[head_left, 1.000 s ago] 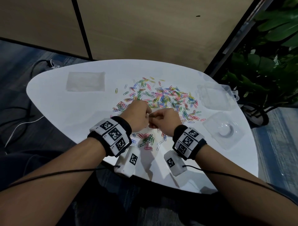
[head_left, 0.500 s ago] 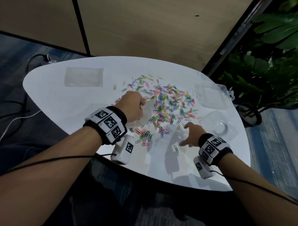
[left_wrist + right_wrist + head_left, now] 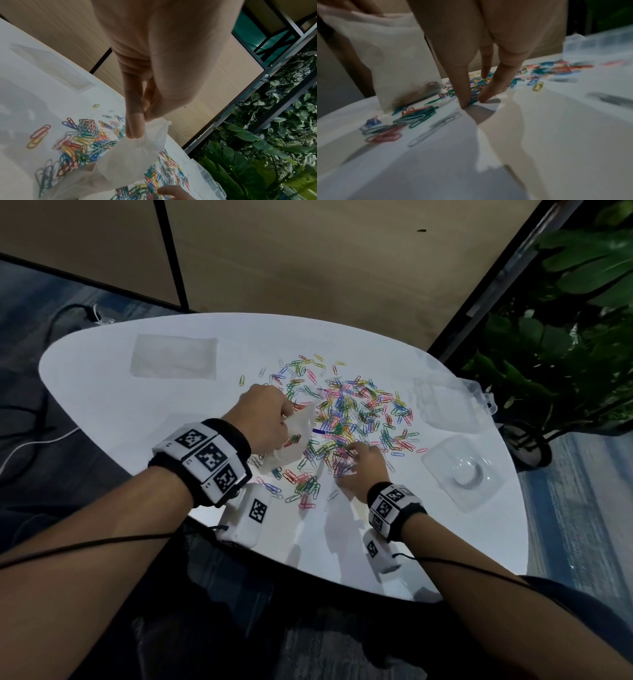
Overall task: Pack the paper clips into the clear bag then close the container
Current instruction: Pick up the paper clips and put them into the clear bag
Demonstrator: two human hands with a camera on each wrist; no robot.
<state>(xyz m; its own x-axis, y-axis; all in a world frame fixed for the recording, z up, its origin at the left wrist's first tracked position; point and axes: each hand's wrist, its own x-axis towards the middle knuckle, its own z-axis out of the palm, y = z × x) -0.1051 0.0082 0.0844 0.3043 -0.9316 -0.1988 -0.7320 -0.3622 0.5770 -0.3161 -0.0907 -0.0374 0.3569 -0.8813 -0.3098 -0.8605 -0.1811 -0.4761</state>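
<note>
While your left hand (image 3: 263, 419) pinches the rim of the clear bag (image 3: 294, 440) between thumb and fingers, the thin, crinkled film hangs open above the near middle of the white table (image 3: 113, 412), a few paper clips already showing through its cloudy bottom. Your right hand (image 3: 364, 470) is down on the glossy tabletop, fingers (image 3: 464, 94) stretched and closing around a small cluster of clips; whether they are lifted yet, you cannot tell from the blur. The paper clips (image 3: 356, 412), coated wire loops in red, green, blue, yellow, pink and white, lie scattered thickly across the table's centre toward its far edge, with a smaller heap near the front edge just beside the bag. A second flat clear bag (image 3: 174, 361) lies by the far left edge, well apart. Toward the right edge sits the clear plastic container (image 3: 452, 402), its rounded transparent lid (image 3: 462, 470) lying separately nearer to you. Leafy green plants (image 3: 565, 337) stand beyond the right edge. The bag partly hides the clips behind it.
</note>
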